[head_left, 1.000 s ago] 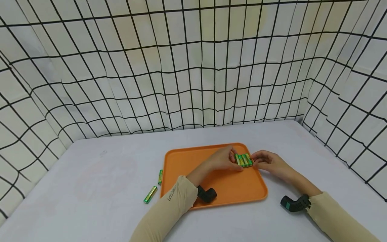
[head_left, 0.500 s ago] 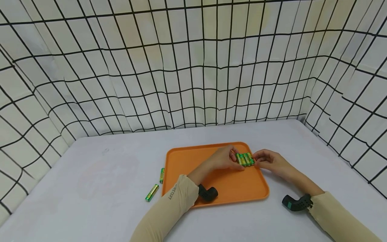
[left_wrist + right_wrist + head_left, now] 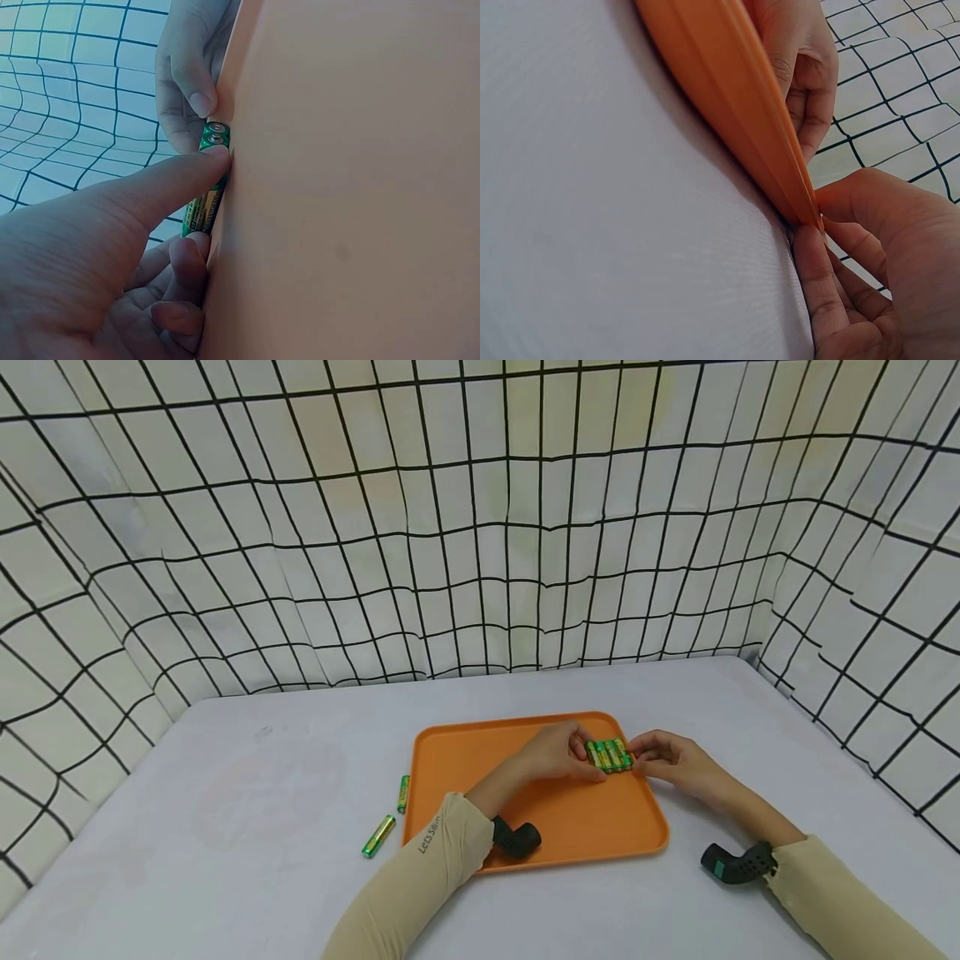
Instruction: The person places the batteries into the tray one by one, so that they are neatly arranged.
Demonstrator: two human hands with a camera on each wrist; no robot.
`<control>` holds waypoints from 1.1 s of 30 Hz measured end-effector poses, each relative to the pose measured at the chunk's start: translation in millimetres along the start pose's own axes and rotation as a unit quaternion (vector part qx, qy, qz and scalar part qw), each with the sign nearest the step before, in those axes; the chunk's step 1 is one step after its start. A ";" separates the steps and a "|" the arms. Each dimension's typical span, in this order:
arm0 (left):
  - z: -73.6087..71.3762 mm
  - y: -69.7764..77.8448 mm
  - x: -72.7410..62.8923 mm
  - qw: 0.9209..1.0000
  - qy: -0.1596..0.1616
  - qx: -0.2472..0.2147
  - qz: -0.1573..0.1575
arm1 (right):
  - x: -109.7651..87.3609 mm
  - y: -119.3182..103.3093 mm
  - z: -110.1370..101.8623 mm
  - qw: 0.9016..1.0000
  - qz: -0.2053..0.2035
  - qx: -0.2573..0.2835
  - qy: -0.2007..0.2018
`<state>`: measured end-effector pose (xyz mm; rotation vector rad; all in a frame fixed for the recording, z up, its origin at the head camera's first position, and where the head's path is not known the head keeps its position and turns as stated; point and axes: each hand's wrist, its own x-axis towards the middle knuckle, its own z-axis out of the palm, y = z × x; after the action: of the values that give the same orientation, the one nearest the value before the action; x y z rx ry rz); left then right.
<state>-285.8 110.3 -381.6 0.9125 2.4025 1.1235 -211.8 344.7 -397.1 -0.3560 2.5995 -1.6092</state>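
Several green-and-gold batteries lie side by side in a short row at the right end of the orange tray. My left hand reaches across the tray and pinches the row, thumb at the near ends and fingers at the far side. In the left wrist view its thumb lies over the battery ends. From the right, my right hand has its bent fingers and thumb at the tray rim, beside the row's right end. In the right wrist view the thumb tip meets the rim, and the batteries are hidden.
Two loose batteries, one close to the tray's left edge and another nearer me, lie on the white table. A white wall with black grid lines rises behind the table and along both sides.
The head view has shifted slightly, moving the scene a little right and up. Both hands keep their places at the battery row.
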 end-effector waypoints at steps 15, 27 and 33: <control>-1.0 2.9 -1.0 1.000 -0.011 0.016 0.000 | -0.7 0.2 0.0 1.000 -0.005 -0.001 0.000; 0.3 -0.8 -0.4 1.000 -0.011 0.011 0.008 | -0.4 1.7 0.4 1.000 -0.002 -0.003 -0.001; 0.0 0.6 -1.0 1.000 -0.011 0.023 0.014 | -0.4 0.2 0.5 1.000 0.000 -0.006 0.000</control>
<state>-284.8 109.8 -381.1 0.9704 2.4145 1.0658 -211.3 344.5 -397.6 -0.3577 2.6098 -1.5934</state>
